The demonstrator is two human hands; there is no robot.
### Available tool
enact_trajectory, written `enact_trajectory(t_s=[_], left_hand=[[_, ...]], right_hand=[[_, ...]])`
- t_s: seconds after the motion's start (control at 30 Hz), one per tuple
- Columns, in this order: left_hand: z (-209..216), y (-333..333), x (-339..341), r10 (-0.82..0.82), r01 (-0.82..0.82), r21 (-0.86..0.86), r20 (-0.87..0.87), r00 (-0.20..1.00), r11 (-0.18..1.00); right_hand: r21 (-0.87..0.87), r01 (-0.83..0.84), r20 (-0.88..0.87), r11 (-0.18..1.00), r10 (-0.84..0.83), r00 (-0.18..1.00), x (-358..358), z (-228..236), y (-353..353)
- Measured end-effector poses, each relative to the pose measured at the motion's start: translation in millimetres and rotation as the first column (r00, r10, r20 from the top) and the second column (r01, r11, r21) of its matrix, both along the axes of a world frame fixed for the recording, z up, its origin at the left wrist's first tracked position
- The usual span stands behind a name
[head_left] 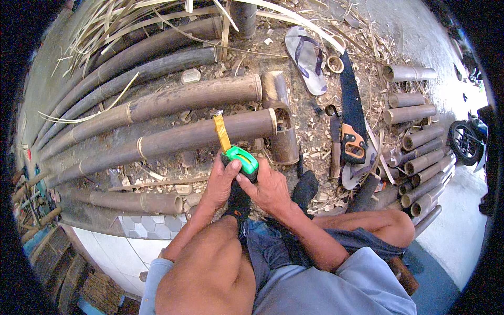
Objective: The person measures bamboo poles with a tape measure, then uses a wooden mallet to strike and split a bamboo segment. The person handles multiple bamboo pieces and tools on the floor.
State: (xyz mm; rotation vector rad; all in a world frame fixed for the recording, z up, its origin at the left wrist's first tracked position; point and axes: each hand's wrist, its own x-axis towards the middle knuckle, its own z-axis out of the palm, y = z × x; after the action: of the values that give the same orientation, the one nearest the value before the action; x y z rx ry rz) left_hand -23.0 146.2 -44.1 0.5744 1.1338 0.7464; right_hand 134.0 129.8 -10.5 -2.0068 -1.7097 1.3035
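Left hand (219,182) and right hand (271,190) grip the green tape measure (249,164), held on the near side of a long bamboo pole (184,140); the yellow blade (222,134) extends over the pole, contact indiscernible; a handsaw (350,94) lies to the right on shavings (325,197).

Green plastic tape measure (248,162): btm hidden; long pale bamboo strips (111,23): cut off @ far edge, L.

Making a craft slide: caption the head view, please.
Left hand and right hand hold a green tape, its yellow blade across a bamboo pole.
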Motion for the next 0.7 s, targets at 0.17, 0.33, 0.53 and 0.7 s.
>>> enact_trajectory(t_s=[0.17,0.33,0.53,0.7], left_hand=[[2,-2,-6,-0.041,0.054,0.087,-0.14,0.989,0.995],[-1,0,-5,-0.077,0.083,0.026,-0.189,0.979,0.996],[-4,-2,0,0.07,-0.07,0.023,-0.031,0.997,0.997],[-5,-6,-7,0.046,-0.048,-0.017,-0.069,0.997,0.999]], right_hand=[[-0.001,-0.034,0.001,0.999,0.034,0.999,-4,-9,-2],[0.041,-0.077,-0.025,0.996,0.078,0.997,-1,-12,-5],[0.048,-0.095,-0.139,0.994,0.1,0.985,4,-12,-7],[-0.002,-0.13,-0.066,0.991,0.13,0.989,-9,-12,-11]])
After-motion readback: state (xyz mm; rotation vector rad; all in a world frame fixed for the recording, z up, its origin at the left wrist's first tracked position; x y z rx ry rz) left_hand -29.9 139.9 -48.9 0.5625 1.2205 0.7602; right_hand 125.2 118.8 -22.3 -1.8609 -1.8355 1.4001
